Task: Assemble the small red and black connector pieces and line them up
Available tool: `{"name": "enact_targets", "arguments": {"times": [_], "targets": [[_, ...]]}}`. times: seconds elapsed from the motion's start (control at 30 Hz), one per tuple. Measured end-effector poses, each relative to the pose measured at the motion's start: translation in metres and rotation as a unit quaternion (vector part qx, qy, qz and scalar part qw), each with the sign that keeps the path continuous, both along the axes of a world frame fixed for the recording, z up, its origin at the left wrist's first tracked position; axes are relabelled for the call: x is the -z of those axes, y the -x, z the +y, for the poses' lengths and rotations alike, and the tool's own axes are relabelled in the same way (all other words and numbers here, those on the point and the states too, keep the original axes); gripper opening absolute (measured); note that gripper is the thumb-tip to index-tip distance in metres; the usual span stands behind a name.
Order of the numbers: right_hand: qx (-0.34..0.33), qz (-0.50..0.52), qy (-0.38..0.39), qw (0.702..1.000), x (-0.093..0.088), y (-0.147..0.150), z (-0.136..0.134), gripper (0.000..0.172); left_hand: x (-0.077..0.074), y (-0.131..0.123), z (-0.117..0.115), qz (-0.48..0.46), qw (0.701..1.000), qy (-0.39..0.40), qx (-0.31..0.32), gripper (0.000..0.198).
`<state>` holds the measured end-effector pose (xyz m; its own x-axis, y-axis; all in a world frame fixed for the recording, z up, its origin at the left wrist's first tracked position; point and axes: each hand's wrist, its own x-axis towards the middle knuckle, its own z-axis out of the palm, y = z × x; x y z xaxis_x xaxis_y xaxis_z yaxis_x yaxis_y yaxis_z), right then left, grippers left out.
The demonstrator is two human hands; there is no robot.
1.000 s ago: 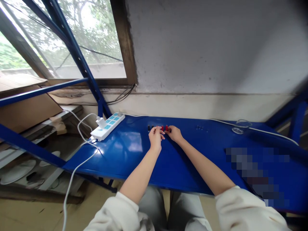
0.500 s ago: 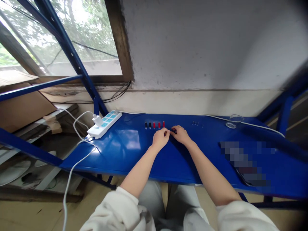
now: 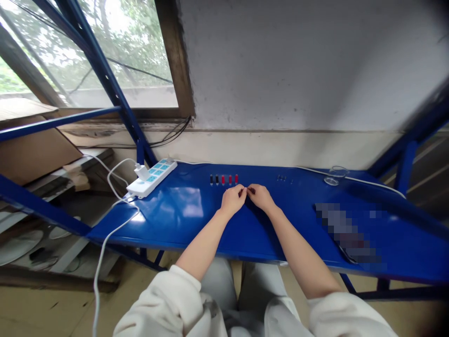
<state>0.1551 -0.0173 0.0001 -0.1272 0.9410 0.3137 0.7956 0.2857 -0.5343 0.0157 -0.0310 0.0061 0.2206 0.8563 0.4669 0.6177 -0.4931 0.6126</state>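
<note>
My left hand point(image 3: 233, 198) and my right hand point(image 3: 260, 194) meet fingertip to fingertip above the middle of the blue table point(image 3: 168, 220). Both are closed in a pinch, and whatever sits between the fingers is too small and too covered to name. Just beyond my left hand stands a row of small cylindrical pieces with pale metallic ends: two black ones point(image 3: 214, 179) at the left, then three red ones point(image 3: 230, 179). To the right, past my right hand, lie several tiny metallic bits point(image 3: 281, 178), too small to identify.
A white power strip point(image 3: 152, 179) with a plug and cable is at the table's left end. At the right are a clear round dish point(image 3: 331, 180), a white cable along the wall, and a dark pixelated object point(image 3: 345, 231). Blue metal frame posts point(image 3: 140, 145) rise at both sides.
The view has shifted slightly. My hands stay together in the same place, with the right fingers drawn in a little closer to the left. The row of cylinders looks unchanged.
</note>
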Motion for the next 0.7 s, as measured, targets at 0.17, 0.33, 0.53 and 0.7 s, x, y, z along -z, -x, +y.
{"name": "enact_targets", "arguments": {"times": [0.17,0.33,0.53,0.7], "targets": [[-0.007,0.012,-0.010,1.000,-0.0016,0.0000,-0.0005,0.019,-0.0011,0.0003,-0.0009,0.004,1.000,0.001,-0.003,0.026],[-0.008,0.013,-0.012,1.000,-0.0019,0.0002,-0.0008,0.019,-0.0017,0.0000,-0.0011,0.009,1.000,-0.001,-0.009,0.027],[-0.009,0.006,-0.013,1.000,-0.0010,0.0002,-0.0003,0.020,-0.0048,0.0001,-0.0023,0.017,1.000,0.005,-0.012,0.028],[-0.009,0.004,-0.007,1.000,-0.0002,-0.0002,0.0001,0.020,-0.0035,0.0003,-0.0015,-0.003,1.000,-0.003,-0.004,0.027]]}}
